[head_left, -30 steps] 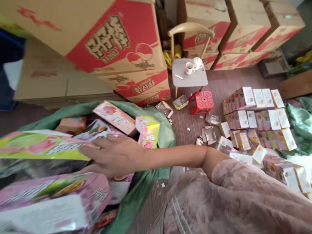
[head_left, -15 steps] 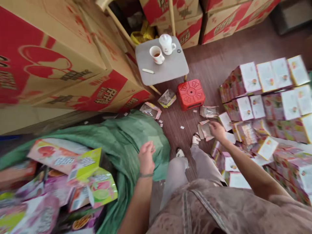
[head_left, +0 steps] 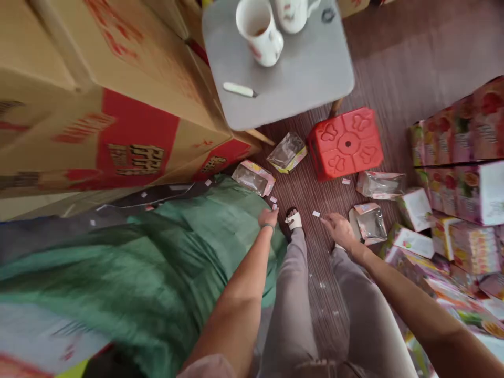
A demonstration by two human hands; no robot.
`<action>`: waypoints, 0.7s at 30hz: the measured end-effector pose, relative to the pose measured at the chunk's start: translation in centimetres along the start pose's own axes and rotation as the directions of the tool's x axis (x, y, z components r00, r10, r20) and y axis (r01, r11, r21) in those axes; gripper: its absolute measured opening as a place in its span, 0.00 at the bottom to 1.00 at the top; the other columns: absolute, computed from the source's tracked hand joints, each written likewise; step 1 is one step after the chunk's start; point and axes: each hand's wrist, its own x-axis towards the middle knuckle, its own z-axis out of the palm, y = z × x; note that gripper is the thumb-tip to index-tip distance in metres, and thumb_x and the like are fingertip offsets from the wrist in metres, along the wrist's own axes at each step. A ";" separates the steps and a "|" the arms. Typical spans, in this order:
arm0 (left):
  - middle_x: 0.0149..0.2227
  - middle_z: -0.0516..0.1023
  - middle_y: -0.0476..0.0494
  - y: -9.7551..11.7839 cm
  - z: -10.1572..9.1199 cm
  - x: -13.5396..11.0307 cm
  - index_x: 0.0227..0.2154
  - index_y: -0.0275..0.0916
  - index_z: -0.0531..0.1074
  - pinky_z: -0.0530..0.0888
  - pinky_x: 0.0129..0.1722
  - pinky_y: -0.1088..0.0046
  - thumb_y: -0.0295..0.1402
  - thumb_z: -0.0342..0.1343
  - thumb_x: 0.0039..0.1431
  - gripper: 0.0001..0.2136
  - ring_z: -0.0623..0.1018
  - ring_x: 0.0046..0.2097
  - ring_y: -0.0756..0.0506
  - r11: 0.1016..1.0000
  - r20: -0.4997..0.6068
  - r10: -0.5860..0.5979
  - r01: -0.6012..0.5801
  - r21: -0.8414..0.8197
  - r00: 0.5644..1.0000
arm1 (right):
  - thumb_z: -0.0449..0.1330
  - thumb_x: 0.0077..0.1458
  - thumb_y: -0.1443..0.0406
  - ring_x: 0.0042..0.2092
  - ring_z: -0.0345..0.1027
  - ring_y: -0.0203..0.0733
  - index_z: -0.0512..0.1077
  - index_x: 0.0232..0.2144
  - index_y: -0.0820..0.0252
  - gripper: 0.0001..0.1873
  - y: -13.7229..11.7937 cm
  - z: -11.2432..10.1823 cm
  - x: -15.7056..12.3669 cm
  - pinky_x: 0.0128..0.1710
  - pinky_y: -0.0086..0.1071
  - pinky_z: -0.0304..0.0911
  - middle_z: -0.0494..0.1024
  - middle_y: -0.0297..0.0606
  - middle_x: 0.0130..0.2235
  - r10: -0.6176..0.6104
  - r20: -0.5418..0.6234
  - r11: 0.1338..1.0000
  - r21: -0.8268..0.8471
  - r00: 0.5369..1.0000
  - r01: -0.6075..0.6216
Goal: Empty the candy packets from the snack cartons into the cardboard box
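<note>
My left hand (head_left: pixel 269 217) reaches low over the edge of a green cloth sack (head_left: pixel 220 226). Its fingers are drawn together beside two small pale paper scraps (head_left: pixel 273 200); whether it grips one I cannot make out. Above the floor, my right hand (head_left: pixel 339 229) has its fingertips pinched, with a small white scrap (head_left: pixel 316 213) just left of them. What the pinch holds, if anything, is too small to name. To its right lies an open box with a clear window (head_left: pixel 370 223). Another clear-windowed box (head_left: pixel 381 185) is a little farther off.
A red plastic stool (head_left: pixel 347 143) stands ahead, behind it a grey chair seat (head_left: pixel 287 89) with a mug (head_left: pixel 260 31) and a white pen-like tool (head_left: pixel 239 90). Large cartons (head_left: pixel 137 142) line the left. Stacked fruit-printed boxes (head_left: pixel 452 184) fill the right. Two opened packages (head_left: pixel 254 178) lie near the chair.
My view has tipped down and closer to the floor. The left hand has moved forward to the scraps by the sack's edge. My right hand has moved left, away from the clear-windowed box.
</note>
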 end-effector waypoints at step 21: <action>0.61 0.77 0.25 -1.8 8.8 32.4 0.63 0.31 0.71 0.75 0.62 0.51 0.25 0.52 0.74 0.18 0.81 0.60 0.30 0.824 0.110 0.315 -0.330 0.461 0.943 | 0.64 0.70 0.57 0.64 0.67 0.60 0.73 0.62 0.70 0.26 2.9 26.9 41.7 0.65 0.50 0.65 0.77 0.57 0.61 -0.049 0.355 0.740 -0.615 0.934 0.273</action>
